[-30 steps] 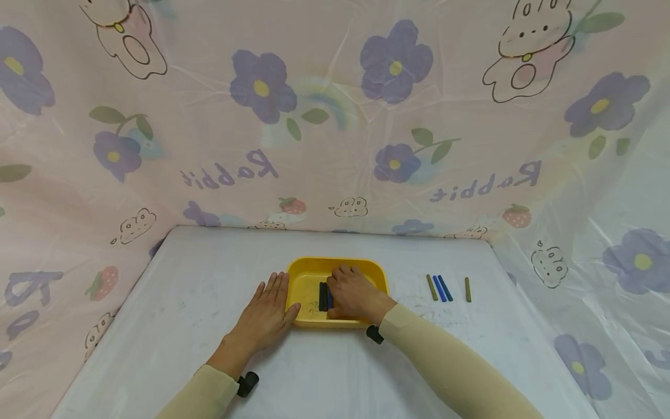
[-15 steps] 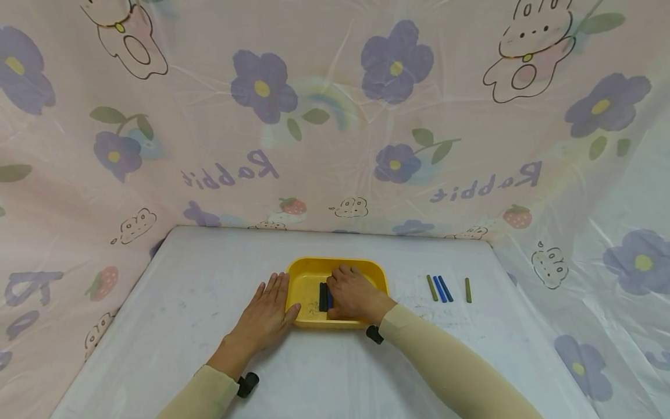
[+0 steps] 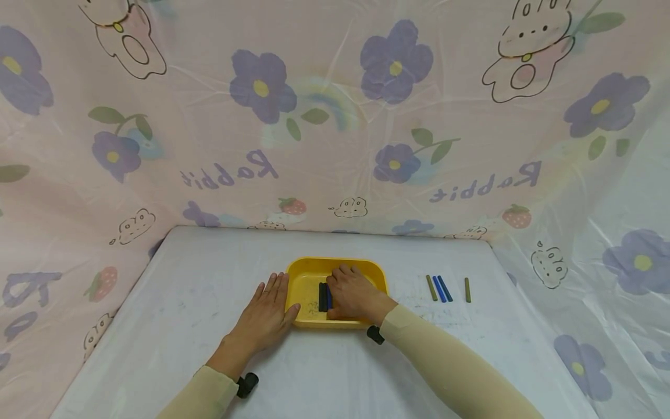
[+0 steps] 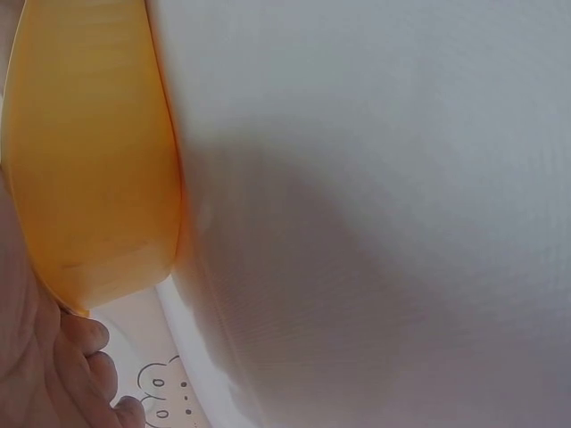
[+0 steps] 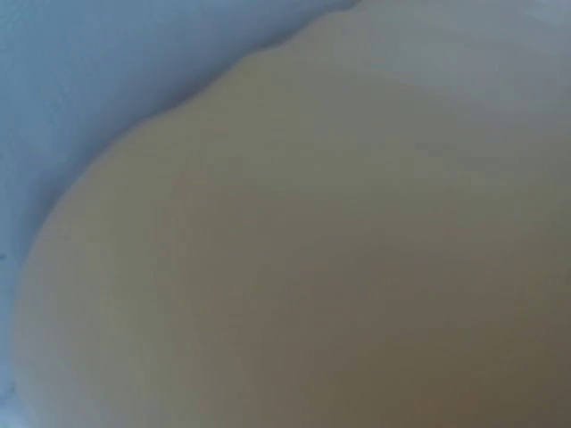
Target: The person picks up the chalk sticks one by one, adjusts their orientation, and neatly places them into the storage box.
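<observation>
A yellow tray [image 3: 303, 273] sits on the white table, its outside wall also showing in the left wrist view. My left hand [image 3: 268, 308] lies along its left side with fingers straight, the thumb over the near left corner of the rim. In the left wrist view the fingers [image 4: 76, 366] are right at the rim. My right hand [image 3: 353, 294] reaches inside, fingers bent, its fingertips and thumb at the two ends of a dark blue crayon [image 3: 329, 298]. Black crayons [image 3: 322, 297] lie just left of it, side by side. The palm hides the tray's right part.
Right of the tray lie an olive crayon [image 3: 431, 287], a blue crayon [image 3: 439, 289] and a dark blue one close together, with another olive crayon [image 3: 467, 290] apart. Patterned curtain [image 3: 335, 134] walls surround the smudged table. A beige sleeve [image 5: 312, 250] fills most of the right wrist view.
</observation>
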A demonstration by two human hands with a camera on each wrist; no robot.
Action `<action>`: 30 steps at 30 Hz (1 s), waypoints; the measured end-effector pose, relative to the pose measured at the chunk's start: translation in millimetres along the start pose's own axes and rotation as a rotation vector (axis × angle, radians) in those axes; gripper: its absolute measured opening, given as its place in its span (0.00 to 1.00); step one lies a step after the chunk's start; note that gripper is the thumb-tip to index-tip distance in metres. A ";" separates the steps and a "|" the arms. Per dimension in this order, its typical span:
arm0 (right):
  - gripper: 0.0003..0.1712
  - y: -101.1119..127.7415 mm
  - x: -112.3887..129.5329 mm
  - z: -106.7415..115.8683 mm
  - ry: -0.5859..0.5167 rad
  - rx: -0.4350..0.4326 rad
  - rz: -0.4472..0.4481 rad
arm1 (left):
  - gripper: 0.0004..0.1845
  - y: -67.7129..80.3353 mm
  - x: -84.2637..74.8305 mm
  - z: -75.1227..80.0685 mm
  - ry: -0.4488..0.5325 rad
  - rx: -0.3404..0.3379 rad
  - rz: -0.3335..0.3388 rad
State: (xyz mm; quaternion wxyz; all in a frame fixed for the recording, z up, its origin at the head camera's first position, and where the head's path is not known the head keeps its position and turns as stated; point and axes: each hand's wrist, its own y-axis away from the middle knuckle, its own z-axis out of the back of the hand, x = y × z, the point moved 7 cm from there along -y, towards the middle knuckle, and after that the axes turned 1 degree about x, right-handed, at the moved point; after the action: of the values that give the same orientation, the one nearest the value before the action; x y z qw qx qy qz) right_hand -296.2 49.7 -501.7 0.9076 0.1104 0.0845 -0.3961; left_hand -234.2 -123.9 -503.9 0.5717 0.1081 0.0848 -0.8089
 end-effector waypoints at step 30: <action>0.39 92.5 -98.5 43.4 -0.064 -0.314 -0.141 | 0.44 -0.9 -1.7 1.4 -0.014 0.017 0.012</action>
State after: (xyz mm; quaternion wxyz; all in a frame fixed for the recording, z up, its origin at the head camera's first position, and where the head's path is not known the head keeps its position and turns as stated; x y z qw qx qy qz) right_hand -291.4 168.3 -423.9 0.8860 -0.0517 0.1239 -0.4438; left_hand -234.6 -122.4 -502.1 0.5760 0.1081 0.0733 -0.8069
